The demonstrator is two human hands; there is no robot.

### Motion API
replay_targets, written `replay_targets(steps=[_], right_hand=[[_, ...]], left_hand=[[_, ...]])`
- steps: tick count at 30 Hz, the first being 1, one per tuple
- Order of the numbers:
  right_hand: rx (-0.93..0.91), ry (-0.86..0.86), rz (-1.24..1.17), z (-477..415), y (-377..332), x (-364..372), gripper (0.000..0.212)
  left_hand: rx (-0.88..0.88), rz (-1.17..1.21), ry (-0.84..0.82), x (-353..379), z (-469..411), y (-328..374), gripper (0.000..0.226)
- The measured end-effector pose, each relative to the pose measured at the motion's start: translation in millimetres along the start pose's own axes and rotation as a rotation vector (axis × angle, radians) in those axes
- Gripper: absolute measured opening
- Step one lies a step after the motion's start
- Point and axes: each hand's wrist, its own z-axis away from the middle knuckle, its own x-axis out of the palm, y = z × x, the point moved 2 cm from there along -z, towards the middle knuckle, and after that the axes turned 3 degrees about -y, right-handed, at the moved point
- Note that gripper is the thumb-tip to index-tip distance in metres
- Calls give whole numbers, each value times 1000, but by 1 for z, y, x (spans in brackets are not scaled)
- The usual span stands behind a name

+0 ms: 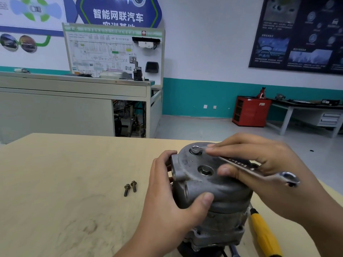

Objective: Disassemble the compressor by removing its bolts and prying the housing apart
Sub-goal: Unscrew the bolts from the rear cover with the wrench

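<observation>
A grey metal compressor stands upright on the wooden table. My left hand grips its left side, thumb across the front of the housing. My right hand holds a silver combination wrench flat over the top cover. The wrench's far end sits on a bolt at the cover's back edge, and its ring end sticks out to the right. Two removed bolts lie on the table to the left of the compressor.
A yellow-handled screwdriver lies on the table at the compressor's right. Beyond the table stand a grey workbench with a training board, a red cabinet and another bench at the far right.
</observation>
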Motion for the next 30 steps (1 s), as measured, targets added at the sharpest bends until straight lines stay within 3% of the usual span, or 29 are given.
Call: replay_targets(steps=[4,7,20,24,30], right_hand=[[185,42,-459,5,21,1,27],[338,136,-639,9,33,5,32],[527,220,-815,8,42,-2,64],[621,260,-881,4,49,-3,43],[757,130,-992,-10,53,-8,16]], left_hand=[[-4,28,-9,1,0,0,67],[-14,37,-13,2,0,0,68],[-23,61,-37,2,-1,0,68],[-20,67,-43,2,-1,0,70],[-12,31,-34,1,0,1,68]])
